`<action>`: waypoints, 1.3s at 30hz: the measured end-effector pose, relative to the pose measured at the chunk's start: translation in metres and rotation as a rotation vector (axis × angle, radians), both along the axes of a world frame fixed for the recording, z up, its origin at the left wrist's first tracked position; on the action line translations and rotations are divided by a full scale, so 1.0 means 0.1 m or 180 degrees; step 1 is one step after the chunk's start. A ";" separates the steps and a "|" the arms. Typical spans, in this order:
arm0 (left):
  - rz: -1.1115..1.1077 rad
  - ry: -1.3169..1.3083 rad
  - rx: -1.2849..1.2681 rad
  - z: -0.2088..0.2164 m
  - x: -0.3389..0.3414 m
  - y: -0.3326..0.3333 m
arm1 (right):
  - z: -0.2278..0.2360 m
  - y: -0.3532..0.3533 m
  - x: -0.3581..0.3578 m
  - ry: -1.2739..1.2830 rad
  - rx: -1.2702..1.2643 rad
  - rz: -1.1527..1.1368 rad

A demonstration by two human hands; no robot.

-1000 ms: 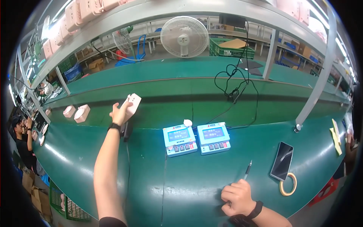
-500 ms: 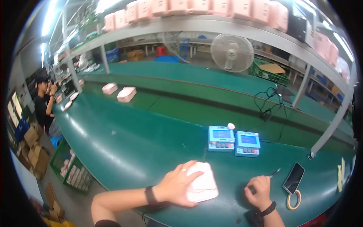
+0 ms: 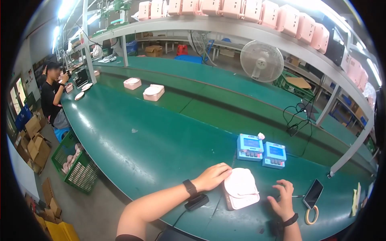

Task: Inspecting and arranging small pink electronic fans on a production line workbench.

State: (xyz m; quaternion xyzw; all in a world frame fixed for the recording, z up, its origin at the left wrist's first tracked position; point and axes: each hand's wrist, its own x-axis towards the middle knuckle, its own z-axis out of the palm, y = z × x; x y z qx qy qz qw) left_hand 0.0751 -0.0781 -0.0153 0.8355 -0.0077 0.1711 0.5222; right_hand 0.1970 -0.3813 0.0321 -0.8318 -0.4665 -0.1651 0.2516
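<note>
A pale pink box-shaped case (image 3: 241,190) with a rounded white lid-like top sits on the green work table near its front edge. My left hand (image 3: 215,176) grips the upper left edge of the case, its fingers close together and partly hidden behind it. To the right of the case, my right hand (image 3: 283,199) hovers apart from it, fingers spread and slightly bent, holding nothing. A pen (image 3: 297,196) lies just past that hand. Behind the case stand two blue boxes with screens and buttons, a left one (image 3: 250,147) and a right one (image 3: 274,155).
A phone (image 3: 313,194) and a tape roll (image 3: 312,215) lie at the right. A black corded object (image 3: 197,202) rests by my left forearm. Two pink cases (image 3: 154,92) sit further back. A shelf post (image 3: 353,140) meets the table; a person (image 3: 52,92) works far left.
My left hand has shifted from the case's top to its upper left edge, and the case now shows its rounded top. My right hand's curled fingers have spread. The view has swung left.
</note>
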 end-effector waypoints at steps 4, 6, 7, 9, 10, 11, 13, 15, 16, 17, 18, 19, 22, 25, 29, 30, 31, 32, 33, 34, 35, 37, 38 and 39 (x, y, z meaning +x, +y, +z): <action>0.0058 -0.0051 0.0117 0.00 0.02 -0.05 | 0.27 0.38 -0.50 0.0010 -0.0156 0.1394; 0.0079 -0.0081 0.0149 0.02 0.00 -0.03 | 0.21 0.53 -0.56 -0.0122 -0.0342 0.1951; 0.0076 -0.0098 0.0138 0.01 0.01 -0.06 | 0.17 0.57 -0.55 -0.0206 -0.0455 0.2211; 0.0074 -0.0138 0.0114 0.02 0.02 -0.09 | 0.11 0.61 -0.51 -0.0185 -0.0344 0.2223; 0.0073 -0.0128 0.0129 0.02 0.02 -0.08 | 0.08 0.63 -0.49 -0.0174 -0.0257 0.2239; 0.0074 -0.0115 0.0132 0.04 0.03 -0.07 | 0.06 0.65 -0.46 -0.0164 -0.0174 0.2256; 0.0102 -0.0062 0.0092 0.05 -0.01 -0.08 | 0.04 0.65 -0.46 -0.0143 -0.0126 0.2283; 0.0089 0.0025 0.0121 0.05 -0.05 -0.07 | 0.03 0.65 -0.46 -0.0147 -0.0027 0.2330; 0.0060 0.0094 0.0161 0.05 -0.08 -0.05 | 0.00 0.64 -0.45 -0.0126 -0.0028 0.2373; 0.0050 0.0137 0.0200 0.05 -0.08 -0.03 | -0.03 0.62 -0.42 -0.0052 0.0015 0.2377; 0.0120 0.0132 0.0193 0.05 -0.05 -0.03 | -0.07 0.59 -0.38 0.0023 0.0061 0.2389; 0.0074 0.0142 0.0244 0.06 -0.05 -0.04 | -0.12 0.59 -0.38 0.0131 0.0128 0.2443; 0.0069 0.0210 0.0354 0.06 -0.05 -0.08 | -0.13 0.51 -0.39 0.0405 0.0116 0.2370; -0.0062 0.0098 0.0456 0.06 -0.06 -0.08 | -0.01 0.52 -0.41 0.0457 0.0143 0.2241; -0.0112 0.0204 0.0405 0.10 -0.06 -0.09 | 0.02 0.53 -0.39 0.0327 0.0102 0.2052; -0.0115 0.0220 0.0386 0.11 -0.06 -0.09 | -0.01 0.54 -0.38 0.0344 0.0055 0.2041; -0.0112 0.0229 0.0400 0.12 -0.07 -0.08 | -0.02 0.54 -0.38 0.0361 0.0005 0.2028; -0.0106 0.0236 0.0423 0.14 -0.08 -0.05 | -0.04 0.54 -0.38 0.0377 -0.0003 0.2025; -0.0099 0.0243 0.0446 0.14 -0.08 -0.04 | -0.05 0.55 -0.37 0.0216 -0.0061 0.1968; -0.0099 0.0255 0.0435 0.13 -0.08 -0.05 | -0.06 0.56 -0.37 0.0055 -0.0119 0.1912; -0.0109 0.0238 0.0452 0.11 -0.06 -0.06 | -0.07 0.56 -0.38 -0.0107 -0.0175 0.1858; -0.0123 0.0213 0.0490 0.08 -0.05 -0.07 | -0.01 0.55 -0.39 0.0033 -0.0206 0.1868; -0.0116 0.0235 0.0481 0.08 -0.05 -0.07 | 0.04 0.54 -0.40 0.0158 -0.0233 0.1873; -0.0122 0.0221 0.0471 0.08 -0.05 -0.07 | 0.06 0.54 -0.40 0.0281 -0.0261 0.1878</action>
